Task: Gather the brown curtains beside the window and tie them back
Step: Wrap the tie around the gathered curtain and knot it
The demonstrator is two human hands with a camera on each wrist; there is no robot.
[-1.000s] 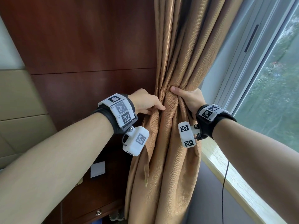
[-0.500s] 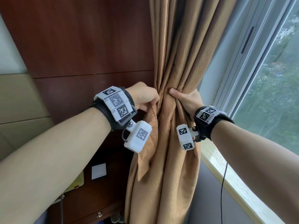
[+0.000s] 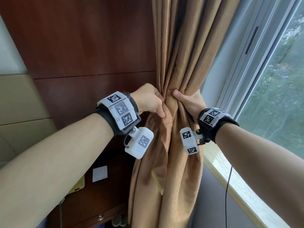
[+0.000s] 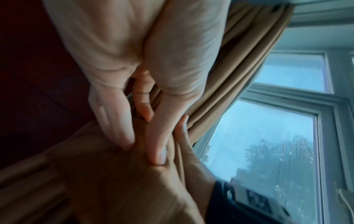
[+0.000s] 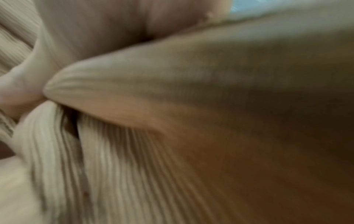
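The brown curtain (image 3: 179, 55) hangs between a dark wood wall and the window, pulled into a narrow waist at mid-height. My right hand (image 3: 185, 101) grips that waist from the window side, thumb in front and fingers hidden behind. My left hand (image 3: 160, 106) pinches a bunched fold of the curtain on the wall side, almost touching the right thumb. A narrow lighter strip (image 3: 157, 181) hangs among the folds below. In the left wrist view my left fingers (image 4: 114, 124) dig into the fabric (image 4: 229, 75). The right wrist view shows only blurred ribbed cloth (image 5: 172, 91).
Dark wood panelling (image 3: 82, 46) stands left of the curtain, above a wooden cabinet with a drawer knob (image 3: 100, 218) and a white card (image 3: 100, 173). The window frame (image 3: 246, 63) and sill (image 3: 238, 186) lie to the right, with a black cable (image 3: 227, 186) hanging below the sill.
My left hand has curled in from an outstretched thumb to a pinch on a fold, bunching loose fabric up against the waist. The right hand keeps its grip.
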